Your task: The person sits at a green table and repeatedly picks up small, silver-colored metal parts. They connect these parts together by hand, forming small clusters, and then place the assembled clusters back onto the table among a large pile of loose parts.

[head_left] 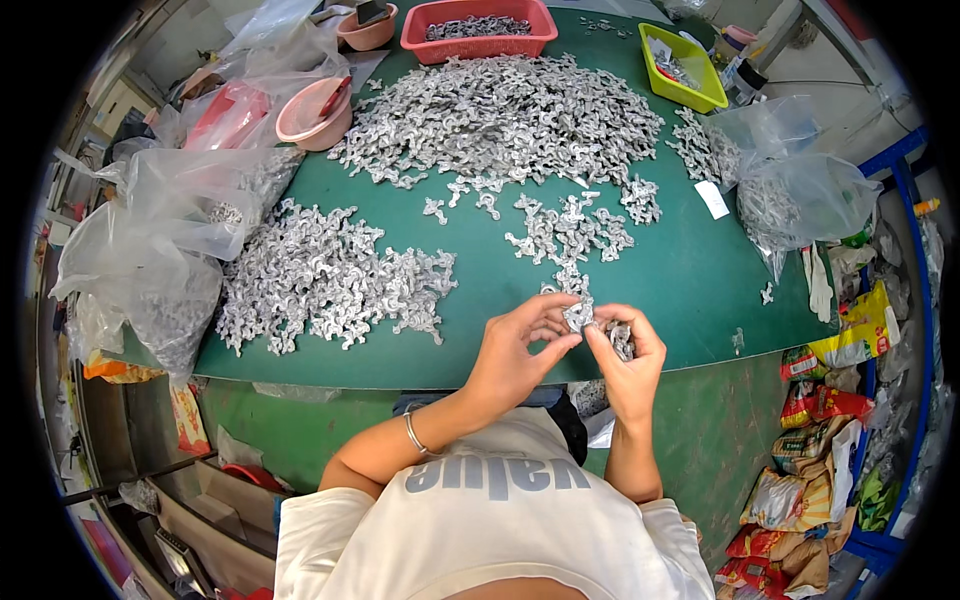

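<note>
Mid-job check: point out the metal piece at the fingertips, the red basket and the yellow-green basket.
Metal piece [577,317]: head view, middle of its face.
Red basket [480,50]: head view, near wall.
Yellow-green basket [698,98]: head view, near wall.

One left hand [503,357] and one right hand [634,368] are seen at centre — two pinkish bowls [320,137] are counted at upper left, one red tub [480,50] at top centre, one yellow-green basket [692,96] at upper right — heaped metal pieces [500,115] are past counting.
</note>
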Demonstrator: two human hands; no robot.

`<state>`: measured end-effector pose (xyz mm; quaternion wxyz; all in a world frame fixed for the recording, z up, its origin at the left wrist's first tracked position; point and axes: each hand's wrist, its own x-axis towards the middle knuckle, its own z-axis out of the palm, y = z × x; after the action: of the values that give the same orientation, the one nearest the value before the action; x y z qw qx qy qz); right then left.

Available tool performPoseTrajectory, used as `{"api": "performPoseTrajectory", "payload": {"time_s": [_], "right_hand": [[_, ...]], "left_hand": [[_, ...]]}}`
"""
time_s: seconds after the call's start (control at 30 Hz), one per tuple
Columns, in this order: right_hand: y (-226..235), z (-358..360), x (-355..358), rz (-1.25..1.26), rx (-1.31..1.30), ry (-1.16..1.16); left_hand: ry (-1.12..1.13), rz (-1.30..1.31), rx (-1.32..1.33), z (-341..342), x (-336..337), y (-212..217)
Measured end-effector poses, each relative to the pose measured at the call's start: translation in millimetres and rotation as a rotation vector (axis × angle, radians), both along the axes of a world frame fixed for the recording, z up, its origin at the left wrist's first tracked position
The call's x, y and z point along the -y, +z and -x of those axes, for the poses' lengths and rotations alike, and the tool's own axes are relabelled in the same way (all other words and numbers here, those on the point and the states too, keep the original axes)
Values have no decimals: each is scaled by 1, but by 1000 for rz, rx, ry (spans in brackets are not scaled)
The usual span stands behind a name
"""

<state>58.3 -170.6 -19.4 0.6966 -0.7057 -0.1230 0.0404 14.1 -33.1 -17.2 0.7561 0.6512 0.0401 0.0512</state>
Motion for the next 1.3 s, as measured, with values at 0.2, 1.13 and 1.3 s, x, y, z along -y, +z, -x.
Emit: {"api": "performPoseTrajectory", "payload": {"time_s": [0.2, 1.13, 1.3], "right_hand": [[10, -7, 9, -312, -176, 271], [25, 7, 7, -517, -457, 265], [24, 6, 7, -560, -513, 286]], "left_hand": [[-272, 432, -194, 4, -15, 19], [-98, 342, -264, 22, -22, 43], [-144, 481, -371, 20, -27, 45]]}}
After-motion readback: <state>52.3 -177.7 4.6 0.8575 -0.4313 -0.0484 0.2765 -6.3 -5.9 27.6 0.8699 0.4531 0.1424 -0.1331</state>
